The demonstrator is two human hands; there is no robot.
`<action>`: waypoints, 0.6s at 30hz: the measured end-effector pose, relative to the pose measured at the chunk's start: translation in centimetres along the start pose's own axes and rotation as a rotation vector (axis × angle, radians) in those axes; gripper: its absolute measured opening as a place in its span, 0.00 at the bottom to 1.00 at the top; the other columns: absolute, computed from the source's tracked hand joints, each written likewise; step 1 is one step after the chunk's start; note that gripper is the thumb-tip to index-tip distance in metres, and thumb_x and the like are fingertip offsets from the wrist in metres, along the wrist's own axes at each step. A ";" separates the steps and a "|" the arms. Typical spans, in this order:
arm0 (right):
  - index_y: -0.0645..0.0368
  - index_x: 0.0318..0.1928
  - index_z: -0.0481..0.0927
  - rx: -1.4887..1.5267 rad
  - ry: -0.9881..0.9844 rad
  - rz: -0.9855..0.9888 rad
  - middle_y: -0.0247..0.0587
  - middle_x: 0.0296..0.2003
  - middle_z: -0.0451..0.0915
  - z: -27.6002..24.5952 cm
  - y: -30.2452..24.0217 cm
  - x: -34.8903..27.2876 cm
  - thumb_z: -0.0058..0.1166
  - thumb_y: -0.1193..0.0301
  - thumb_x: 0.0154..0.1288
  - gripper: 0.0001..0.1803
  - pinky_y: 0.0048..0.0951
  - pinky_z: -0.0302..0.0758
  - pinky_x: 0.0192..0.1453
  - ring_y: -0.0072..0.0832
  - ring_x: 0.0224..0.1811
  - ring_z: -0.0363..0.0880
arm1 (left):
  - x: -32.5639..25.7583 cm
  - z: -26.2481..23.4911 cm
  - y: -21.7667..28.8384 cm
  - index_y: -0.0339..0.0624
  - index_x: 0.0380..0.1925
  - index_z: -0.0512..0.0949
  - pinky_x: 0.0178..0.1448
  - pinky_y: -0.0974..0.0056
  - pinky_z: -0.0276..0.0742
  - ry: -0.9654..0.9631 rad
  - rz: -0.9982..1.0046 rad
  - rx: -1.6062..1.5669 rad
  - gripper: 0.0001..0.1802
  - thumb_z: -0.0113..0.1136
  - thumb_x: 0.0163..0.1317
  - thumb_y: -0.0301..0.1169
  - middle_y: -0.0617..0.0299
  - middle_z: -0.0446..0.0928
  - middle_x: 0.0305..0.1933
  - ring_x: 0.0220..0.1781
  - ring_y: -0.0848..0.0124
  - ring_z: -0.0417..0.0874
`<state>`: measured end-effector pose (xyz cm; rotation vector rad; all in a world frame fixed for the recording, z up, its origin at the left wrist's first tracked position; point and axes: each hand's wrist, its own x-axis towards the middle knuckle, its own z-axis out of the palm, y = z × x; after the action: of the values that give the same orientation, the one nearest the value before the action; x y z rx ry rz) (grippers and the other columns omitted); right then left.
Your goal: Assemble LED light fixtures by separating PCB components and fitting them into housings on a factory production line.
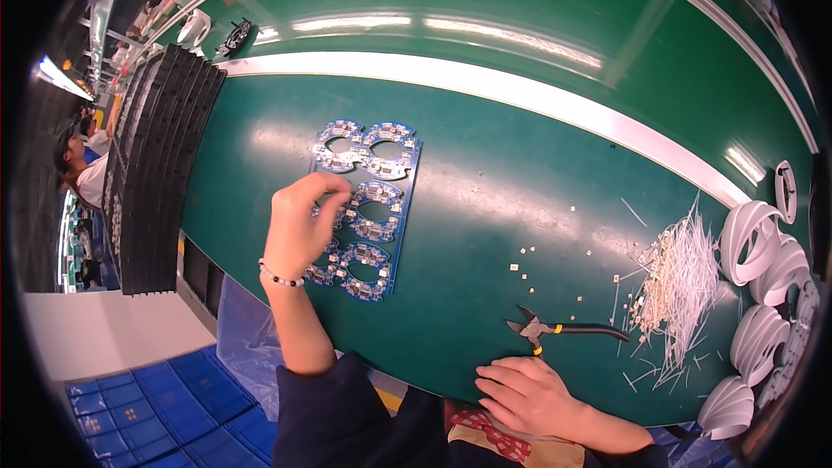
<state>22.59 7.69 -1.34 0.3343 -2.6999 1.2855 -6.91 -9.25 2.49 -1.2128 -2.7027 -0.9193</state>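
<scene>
A panel of blue ring-shaped circuit boards [379,211] lies on the green table, left of the middle. My left hand [305,215], with a beaded bracelet at the wrist, is over the panel's left side. Its thumb and forefinger are pinched together at one of the boards; whatever they hold is too small or hidden. My right hand [526,393] rests flat at the table's near edge, fingers stretched out and holding nothing. Just beyond it lie cutting pliers [555,328] with black-and-yellow handles, jaws apart.
Thin white wires with small cream connectors [680,290] form a pile at the right. Loose connectors [514,268] are scattered nearby. White curved shells [752,247] line the right edge. Stacked black trays [160,169] stand at the left, near seated people. Blue bins [173,407] are below left.
</scene>
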 end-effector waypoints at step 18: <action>0.59 0.36 0.81 -0.028 0.031 0.035 0.37 0.42 0.80 -0.7 -0.1 -0.4 0.64 0.71 0.43 0.16 0.32 0.74 0.46 0.36 0.44 0.77 | 1.4 1.8 -0.5 0.39 0.24 0.81 0.46 0.62 0.76 -0.045 0.066 0.003 0.05 0.65 0.44 0.22 0.59 0.80 0.33 0.38 0.62 0.81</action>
<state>23.05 8.26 -0.96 0.2633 -2.7060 1.2504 -7.85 -7.63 1.13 -1.3288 -2.6787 -0.8901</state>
